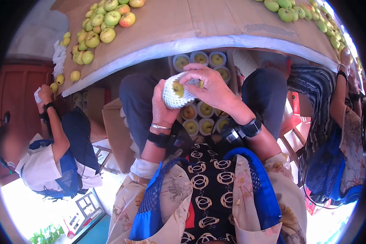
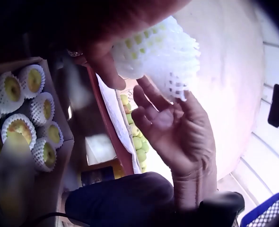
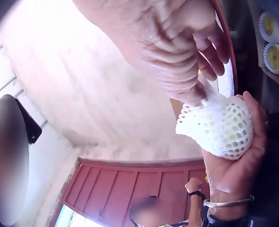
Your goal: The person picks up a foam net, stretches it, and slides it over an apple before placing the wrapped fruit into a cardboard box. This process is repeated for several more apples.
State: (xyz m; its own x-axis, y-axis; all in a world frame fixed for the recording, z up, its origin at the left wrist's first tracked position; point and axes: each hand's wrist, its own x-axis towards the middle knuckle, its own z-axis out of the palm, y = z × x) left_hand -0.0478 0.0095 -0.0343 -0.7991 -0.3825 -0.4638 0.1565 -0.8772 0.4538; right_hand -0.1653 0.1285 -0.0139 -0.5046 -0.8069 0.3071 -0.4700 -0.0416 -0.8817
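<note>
In the head view, my left hand (image 1: pixel 162 109) grips a yellow-green apple (image 1: pixel 177 89) wrapped in a white foam net (image 1: pixel 173 101), held above an open box. My right hand (image 1: pixel 216 90) comes in from the right and pinches the edge of the net with thumb and fingers. The right wrist view shows the foam net (image 3: pixel 231 130) stretched over the apple, its loose end at the right thumb, with the left palm (image 3: pixel 234 177) cupping it from below. Left fingers partly hide the net in the left wrist view.
Below the hands stands a cardboard box (image 2: pixel 59 156) of netted apples (image 1: pixel 206 109) in rows. Beyond it, a cardboard-covered table (image 1: pixel 170 28) bears piles of loose apples (image 1: pixel 105 24). People sit at left (image 1: pixel 61 162) and right (image 1: pixel 333 134). My knees flank the box.
</note>
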